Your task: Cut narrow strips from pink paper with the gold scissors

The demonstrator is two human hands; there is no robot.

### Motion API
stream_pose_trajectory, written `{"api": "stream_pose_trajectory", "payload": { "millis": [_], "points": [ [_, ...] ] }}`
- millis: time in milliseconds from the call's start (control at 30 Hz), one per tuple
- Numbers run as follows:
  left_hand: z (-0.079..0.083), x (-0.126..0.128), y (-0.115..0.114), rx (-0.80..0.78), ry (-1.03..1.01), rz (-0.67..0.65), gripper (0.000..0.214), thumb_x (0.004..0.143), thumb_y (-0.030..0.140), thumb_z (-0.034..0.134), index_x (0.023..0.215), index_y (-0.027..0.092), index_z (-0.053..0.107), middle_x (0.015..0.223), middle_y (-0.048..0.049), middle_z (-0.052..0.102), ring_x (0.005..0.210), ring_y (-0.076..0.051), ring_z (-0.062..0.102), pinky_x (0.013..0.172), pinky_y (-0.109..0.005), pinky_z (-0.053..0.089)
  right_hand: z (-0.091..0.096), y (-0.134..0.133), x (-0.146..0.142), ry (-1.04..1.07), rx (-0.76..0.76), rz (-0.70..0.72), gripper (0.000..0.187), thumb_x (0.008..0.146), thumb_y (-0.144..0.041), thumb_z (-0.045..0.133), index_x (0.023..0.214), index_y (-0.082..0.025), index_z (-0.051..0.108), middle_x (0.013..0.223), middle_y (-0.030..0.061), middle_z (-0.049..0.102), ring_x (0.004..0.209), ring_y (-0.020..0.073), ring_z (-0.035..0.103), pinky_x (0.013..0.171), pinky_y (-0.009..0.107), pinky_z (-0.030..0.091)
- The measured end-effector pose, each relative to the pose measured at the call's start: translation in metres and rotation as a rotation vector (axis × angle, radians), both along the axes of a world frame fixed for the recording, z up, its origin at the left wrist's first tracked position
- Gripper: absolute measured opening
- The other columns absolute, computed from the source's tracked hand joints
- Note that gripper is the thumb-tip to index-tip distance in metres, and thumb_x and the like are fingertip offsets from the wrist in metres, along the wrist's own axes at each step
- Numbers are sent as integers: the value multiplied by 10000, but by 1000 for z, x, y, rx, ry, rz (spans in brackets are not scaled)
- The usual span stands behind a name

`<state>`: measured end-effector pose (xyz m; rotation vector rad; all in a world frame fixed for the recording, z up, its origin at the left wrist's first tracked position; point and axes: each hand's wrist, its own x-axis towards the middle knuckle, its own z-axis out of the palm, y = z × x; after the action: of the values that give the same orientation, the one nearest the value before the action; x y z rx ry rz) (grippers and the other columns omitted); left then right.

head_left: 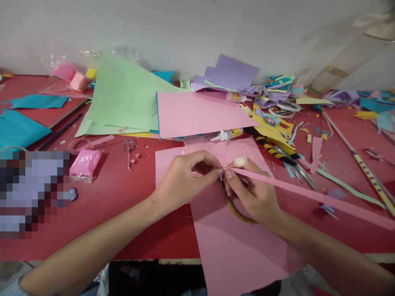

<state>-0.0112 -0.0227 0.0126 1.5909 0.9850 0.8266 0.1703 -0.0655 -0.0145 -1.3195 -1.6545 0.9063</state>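
My left hand (197, 174) and my right hand (249, 189) meet fingertip to fingertip above a large pink paper sheet (222, 238). A long pink paper strip (296, 190) runs from my pinched right fingers out to the right edge of the view. The left thumb and forefinger pinch at the strip's near end, where a small part is hidden by the fingertips. White tape wraps one finger of the right hand. A yellowish curved handle (236, 209) shows beneath the right hand; most of that tool is hidden.
Glue bottles (231, 134) lie by a pink-topped stack (200, 113). Black-and-yellow handled pliers (274, 150) rest right. Green sheets (123, 94) and purple paper (228, 74) stand behind. A packet of pink clay (85, 162) and a small wire whisk-like piece (128, 148) lie left.
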Motion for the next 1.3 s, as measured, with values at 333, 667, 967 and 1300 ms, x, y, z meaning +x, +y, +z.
{"api": "stream_pose_trajectory", "payload": {
  "millis": [333, 667, 967, 1300],
  "points": [
    [5, 0, 4, -122, -80, -38, 58, 809, 177, 715, 835, 127, 699, 783, -2, 702, 712, -91, 639, 676, -190, 514, 1, 0, 1, -23, 58, -6, 59, 961, -275, 559, 926, -230, 573, 615, -50, 557, 513, 98, 532, 494, 223, 437],
    [8, -4, 10, -305, -204, -104, 67, 809, 166, 730, 828, 106, 707, 758, -24, 701, 687, -102, 619, 669, -220, 503, 5, 2, -1, -26, 129, -12, 70, 944, -215, 576, 877, -223, 595, 677, -43, 605, 547, 76, 553, 528, 191, 470],
    [2, -7, 12, -494, -331, -172, 84, 799, 195, 763, 831, 130, 721, 775, -17, 711, 682, -76, 617, 674, -187, 497, 3, 2, -1, -126, 407, -102, 146, 869, -147, 663, 974, -248, 654, 753, -21, 704, 583, 112, 632, 532, 218, 513],
    [3, -8, 14, -667, -373, -198, 47, 782, 165, 753, 800, 133, 725, 745, -22, 698, 634, -70, 595, 667, -204, 504, 0, 5, 9, -350, 661, 16, 387, 821, -95, 670, 1148, -296, 619, 712, 4, 688, 548, 152, 604, 506, 292, 493]
  ]
}}
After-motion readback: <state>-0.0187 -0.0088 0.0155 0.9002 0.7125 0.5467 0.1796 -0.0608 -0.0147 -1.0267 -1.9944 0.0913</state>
